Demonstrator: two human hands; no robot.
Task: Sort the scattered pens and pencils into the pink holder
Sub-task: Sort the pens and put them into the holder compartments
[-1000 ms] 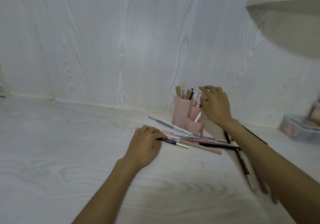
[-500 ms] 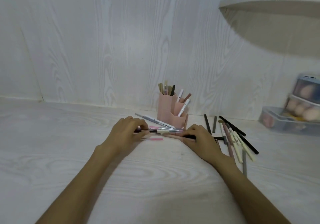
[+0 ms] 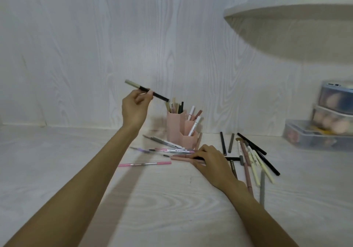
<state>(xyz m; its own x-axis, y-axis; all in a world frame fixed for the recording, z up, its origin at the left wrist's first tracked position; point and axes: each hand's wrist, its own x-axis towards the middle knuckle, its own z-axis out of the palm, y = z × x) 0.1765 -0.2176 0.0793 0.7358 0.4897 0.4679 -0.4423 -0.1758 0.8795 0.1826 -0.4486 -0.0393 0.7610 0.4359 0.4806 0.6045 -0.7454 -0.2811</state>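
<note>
White wood-grain desk [image 3: 76,170], pink holder [image 3: 176,130] far centre. Left hand [image 3: 136,107] pinched mid-barrel on black pen [image 3: 148,91]; right hand [image 3: 212,160] flat over scattered pens [image 3: 252,160], grip undeterminable. Probably light, stiff, slippery; best taken mid-barrel.

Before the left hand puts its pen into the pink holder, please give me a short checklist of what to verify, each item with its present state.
1. Pen held firmly: the left hand pinches the black and beige pen near its middle. Ok.
2. Pen above the opening: its dark tip is beside the tall back compartment of the pink holder, not over it. Not ok.
3. Pen upright: it is tilted, close to level. Not ok.
4. Room in the tall compartment: several pens already stand there; free space is hidden. Cannot tell.
5. Right hand out of the path: it rests low on the pens lying on the table. Ok.
</note>
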